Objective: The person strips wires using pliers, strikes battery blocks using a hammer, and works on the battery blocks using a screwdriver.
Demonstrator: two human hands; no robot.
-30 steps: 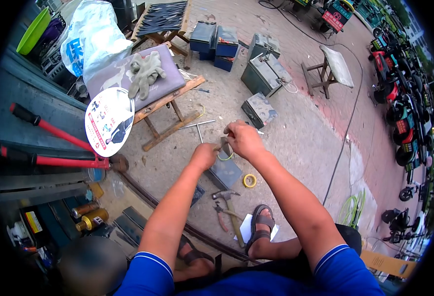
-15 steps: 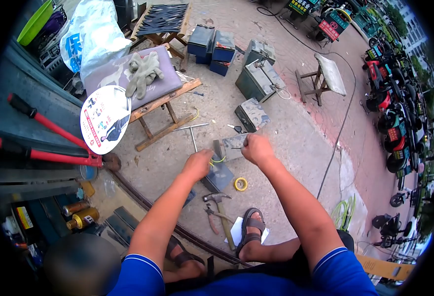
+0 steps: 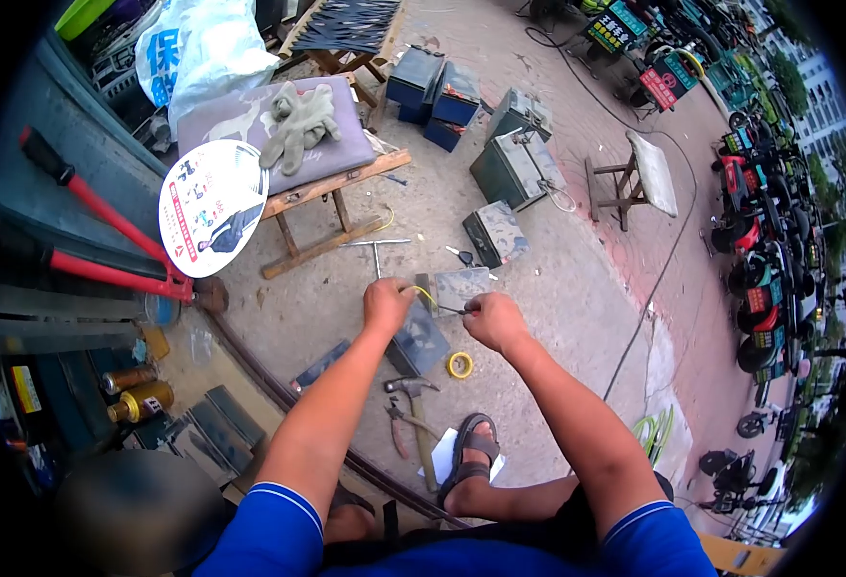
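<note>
Over a grey battery [image 3: 417,341] on the ground, my left hand [image 3: 387,306] is closed on a thin yellow-green wire [image 3: 425,294]. My right hand [image 3: 495,322] pinches a thin dark rod-like piece [image 3: 452,310] that points left toward the wire; its exact kind is too small to tell. Another grey battery [image 3: 462,288] lies just beyond my hands. A roll of yellow tape [image 3: 460,365] sits right of the nearer battery. Closer to my feet are a hammer [image 3: 422,433] and pliers [image 3: 410,420]. A T-shaped metal tool [image 3: 377,254] lies beyond my left hand.
A wooden stool with a purple cushion [image 3: 213,123] holds grey gloves [image 3: 300,125] and a round fan [image 3: 213,209]. Red-handled cutters [image 3: 120,274] lean at left. More batteries [image 3: 517,168] and a small stool [image 3: 648,171] stand farther away. A person's blurred head is at lower left.
My hands first parted, with my right hand moving right, and they are now a short distance apart above the battery. The camera view has shifted.
</note>
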